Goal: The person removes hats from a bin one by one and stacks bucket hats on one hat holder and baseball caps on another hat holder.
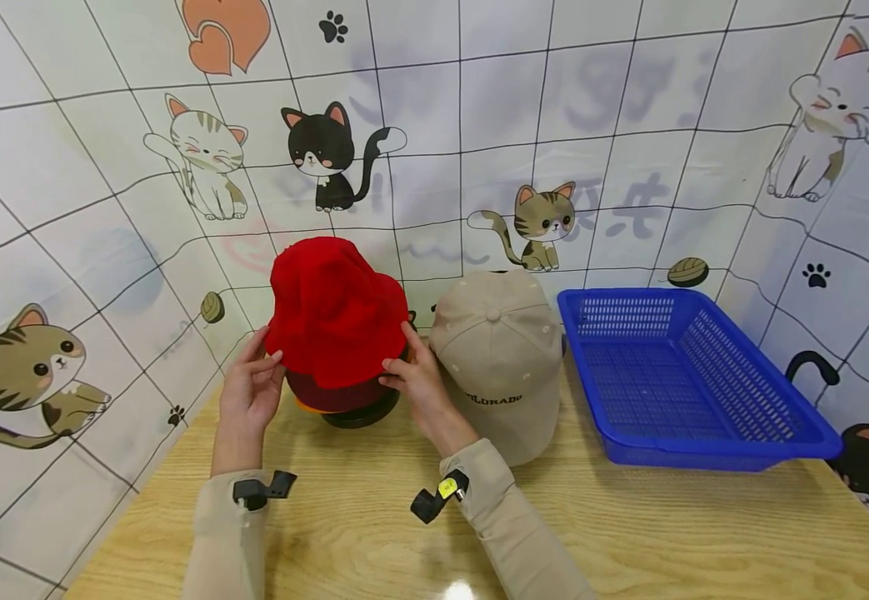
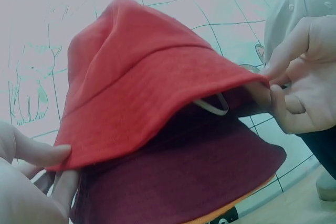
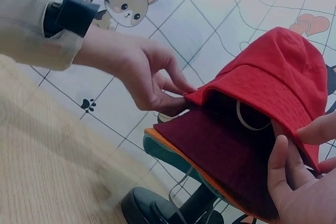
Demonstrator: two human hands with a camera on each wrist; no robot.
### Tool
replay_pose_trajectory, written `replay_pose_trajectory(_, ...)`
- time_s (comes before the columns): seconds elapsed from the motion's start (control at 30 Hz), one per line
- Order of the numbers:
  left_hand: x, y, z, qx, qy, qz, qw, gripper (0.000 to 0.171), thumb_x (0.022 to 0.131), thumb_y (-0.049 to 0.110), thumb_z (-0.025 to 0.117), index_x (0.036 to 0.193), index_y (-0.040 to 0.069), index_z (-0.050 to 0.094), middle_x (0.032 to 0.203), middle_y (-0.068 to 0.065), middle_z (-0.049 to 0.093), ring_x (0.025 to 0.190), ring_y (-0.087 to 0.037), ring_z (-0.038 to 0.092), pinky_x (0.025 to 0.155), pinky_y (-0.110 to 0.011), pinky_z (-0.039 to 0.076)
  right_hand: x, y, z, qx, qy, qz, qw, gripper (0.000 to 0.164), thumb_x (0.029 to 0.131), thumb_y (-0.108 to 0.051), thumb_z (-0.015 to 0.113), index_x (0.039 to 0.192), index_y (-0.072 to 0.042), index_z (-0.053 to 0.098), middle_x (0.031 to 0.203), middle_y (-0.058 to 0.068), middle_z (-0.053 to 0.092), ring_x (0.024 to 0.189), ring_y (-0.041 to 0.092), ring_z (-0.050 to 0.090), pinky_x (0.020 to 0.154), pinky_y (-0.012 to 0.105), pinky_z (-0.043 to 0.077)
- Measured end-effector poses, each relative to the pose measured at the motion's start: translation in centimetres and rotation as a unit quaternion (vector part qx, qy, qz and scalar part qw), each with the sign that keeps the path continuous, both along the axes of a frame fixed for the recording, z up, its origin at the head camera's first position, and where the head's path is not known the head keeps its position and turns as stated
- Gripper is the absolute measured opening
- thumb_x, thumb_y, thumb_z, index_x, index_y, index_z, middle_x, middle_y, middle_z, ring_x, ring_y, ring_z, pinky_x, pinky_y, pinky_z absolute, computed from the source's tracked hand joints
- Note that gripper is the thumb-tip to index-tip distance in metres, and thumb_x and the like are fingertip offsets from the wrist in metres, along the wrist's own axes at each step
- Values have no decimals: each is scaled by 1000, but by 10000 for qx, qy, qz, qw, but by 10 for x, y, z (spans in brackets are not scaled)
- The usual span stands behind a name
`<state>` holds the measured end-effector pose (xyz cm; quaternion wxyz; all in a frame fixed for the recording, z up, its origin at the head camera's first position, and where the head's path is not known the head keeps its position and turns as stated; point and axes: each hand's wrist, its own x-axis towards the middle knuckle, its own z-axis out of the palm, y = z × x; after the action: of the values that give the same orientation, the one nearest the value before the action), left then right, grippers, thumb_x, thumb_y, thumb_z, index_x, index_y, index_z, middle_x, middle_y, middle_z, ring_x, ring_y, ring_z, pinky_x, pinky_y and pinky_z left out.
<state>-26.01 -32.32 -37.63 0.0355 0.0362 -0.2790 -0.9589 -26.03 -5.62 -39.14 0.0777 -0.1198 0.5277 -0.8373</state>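
Note:
A red bucket hat [image 1: 332,308] sits tilted over a maroon hat [image 1: 329,392] on a stand with a round black base [image 1: 362,414]. My left hand [image 1: 250,387] pinches the red brim at its left side, thumb above and fingers beneath. On the other side my right hand [image 1: 421,379] pinches the same brim. In the left wrist view a gap shows between the red brim and the maroon hat [image 2: 184,177], with a thin pale loop in it. Below the maroon brim, the right wrist view shows an orange edge [image 3: 223,195] and a teal brim [image 3: 167,153].
Right of the hats stands a beige cap [image 1: 497,350] with dark lettering, also upright. A blue perforated plastic basket [image 1: 610,446] is on the wooden table [image 1: 352,517] at the right. A white cat-patterned wall covering [image 1: 434,108] closes off the back and sides.

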Motion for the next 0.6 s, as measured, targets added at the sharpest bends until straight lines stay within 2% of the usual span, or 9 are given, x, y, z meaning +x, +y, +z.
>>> replay_pose_trajectory(0.13,4,2,8,134,-245,-19,9996,63,101,-18,34,153,16,48,124,1,68,105,-18,69,77,-25,59,1,1,0,3,-6,2,10000,82,98,5,53,167,-18,16,172,4,13,79,9,54,78,21,56)
replay_pose_trajectory(0.27,8,3,14,417,-250,-77,9988,68,102,-17,32,158,20,42,127,0,67,108,-18,68,80,-27,59,1,1,-1,23,-70,19,10000,82,98,6,52,167,-17,15,174,5,10,75,8,54,76,20,55)
replay_pose_trajectory(0.4,9,3,14,595,-183,-94,9980,65,103,-16,32,157,18,44,131,-1,66,109,-19,68,85,-29,60,1,1,-2,32,-108,51,9999,83,97,7,52,167,-17,14,173,6,11,74,8,55,75,20,55)
replay_pose_trajectory(0.5,10,3,13,577,-187,-59,9981,60,104,-13,33,154,16,48,135,0,62,108,-21,67,85,-31,61,1,0,-2,30,-132,80,9999,83,97,7,52,167,-17,14,172,6,14,75,8,55,75,20,55)
replay_pose_trajectory(0.6,11,4,13,522,-203,-52,9984,60,104,-10,34,155,18,46,142,4,56,109,-22,64,85,-31,59,0,0,-2,46,-171,97,9998,84,98,7,53,167,-18,14,170,9,19,75,8,55,75,20,55)
